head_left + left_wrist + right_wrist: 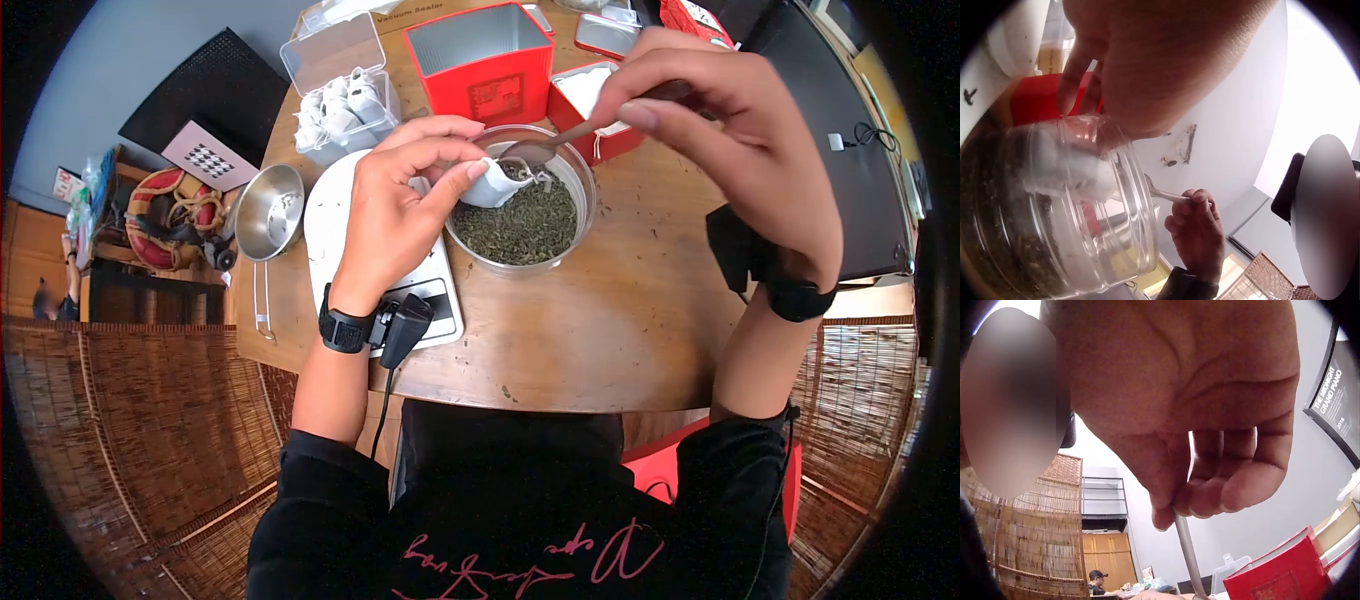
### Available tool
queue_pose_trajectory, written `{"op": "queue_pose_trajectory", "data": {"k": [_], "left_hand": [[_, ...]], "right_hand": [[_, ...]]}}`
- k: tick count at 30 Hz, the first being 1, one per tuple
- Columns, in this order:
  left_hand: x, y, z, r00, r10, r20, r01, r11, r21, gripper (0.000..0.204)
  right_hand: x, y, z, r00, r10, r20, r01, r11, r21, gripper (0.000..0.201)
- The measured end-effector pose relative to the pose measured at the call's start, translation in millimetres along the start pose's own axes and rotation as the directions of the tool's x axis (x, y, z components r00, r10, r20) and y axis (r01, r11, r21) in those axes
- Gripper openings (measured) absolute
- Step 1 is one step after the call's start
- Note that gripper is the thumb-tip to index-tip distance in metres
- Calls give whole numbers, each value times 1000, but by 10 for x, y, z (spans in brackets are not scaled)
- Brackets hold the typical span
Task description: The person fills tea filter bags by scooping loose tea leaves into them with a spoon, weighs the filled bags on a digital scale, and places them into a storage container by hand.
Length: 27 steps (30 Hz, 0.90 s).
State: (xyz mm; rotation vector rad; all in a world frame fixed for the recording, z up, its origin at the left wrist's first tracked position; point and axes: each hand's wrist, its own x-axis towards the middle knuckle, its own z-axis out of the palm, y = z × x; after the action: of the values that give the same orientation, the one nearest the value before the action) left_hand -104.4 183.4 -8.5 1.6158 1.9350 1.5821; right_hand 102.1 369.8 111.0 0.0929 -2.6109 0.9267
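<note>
My left hand (390,210) pinches a small white pouch (488,191) by its open edge, over a clear round tub (586,220). Dark green dried leaves (525,232) lie in the tub. Held between the thumb and fingers of my right hand (740,125) is a spoon (570,134), slanting down to the left. Its bowl is right at the pouch's mouth. In the left wrist view the pouch shows blurred through the tub's wall. The right wrist view shows the spoon's handle (1186,550) below the curled fingers.
A white flat device (440,285) lies under my left forearm, with a metal pan (270,212) left of it. Behind stand a lidded plastic box (338,150) of filled white pouches, an open red box (480,95) and a smaller red box (620,145) with white contents.
</note>
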Motion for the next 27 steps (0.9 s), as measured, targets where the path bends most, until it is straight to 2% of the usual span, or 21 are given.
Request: {"op": "queue_pose_trajectory", "data": {"k": [1, 3, 7, 9, 11, 14, 16, 17, 19, 20, 22, 24, 26, 27], "left_hand": [[-8, 3, -5, 1000, -2, -4, 2, 1000, 0, 11], [3, 17, -12, 1000, -4, 10, 4, 1000, 14, 11], [1, 10, -2, 1000, 7, 9, -7, 1000, 21, 11], [2, 3, -8, 1000, 15, 7, -15, 1000, 18, 11], [7, 13, -17, 1000, 9, 9, -9, 1000, 15, 11], [0, 4, 3, 1000, 8, 8, -8, 1000, 10, 11], [3, 18, -9, 1000, 22, 4, -22, 1000, 15, 11], [4, 37, -20, 1000, 4, 22, -4, 1000, 18, 11], [5, 43, -27, 999, -20, 39, 19, 1000, 19, 11], [3, 35, -28, 999, -24, 40, 24, 1000, 13, 11], [-7, 12, -21, 999, -32, 36, 32, 999, 6, 11], [7, -7, -4, 999, 32, 6, -32, 999, 24, 11], [20, 8, -11, 999, 39, 10, -39, 999, 27, 11], [11, 10, -11, 999, 41, 14, -42, 999, 27, 11]], "right_hand": [[-11, 6, -42, 1000, -23, -21, 22, 998, -54, 14], [-11, -27, -28, 999, -24, -43, 23, 999, -29, 14], [21, -61, 67, 1000, 21, 20, -21, 999, 29, 12], [29, -79, 31, 999, -36, 11, 36, 998, -51, 13], [-17, -58, -28, 999, -25, -26, 25, 1000, 2, 12], [-29, -60, -21, 998, -50, -29, 47, 994, -94, 12], [19, -21, 86, 998, -57, 21, 55, 994, 96, 11], [18, -25, 75, 998, -58, 15, 56, 994, 94, 11], [7, -34, 52, 1000, -8, 4, 8, 997, 73, 12], [6, -60, 11, 999, -39, -28, 38, 998, -40, 12], [-13, -46, -22, 998, -54, -22, 53, 996, -70, 12], [-9, -37, -6, 997, -73, -26, 70, 992, -106, 12], [21, -6, 95, 997, -74, 13, 73, 993, 90, 11], [14, 0, 94, 997, -74, 14, 73, 993, 91, 11]]}}
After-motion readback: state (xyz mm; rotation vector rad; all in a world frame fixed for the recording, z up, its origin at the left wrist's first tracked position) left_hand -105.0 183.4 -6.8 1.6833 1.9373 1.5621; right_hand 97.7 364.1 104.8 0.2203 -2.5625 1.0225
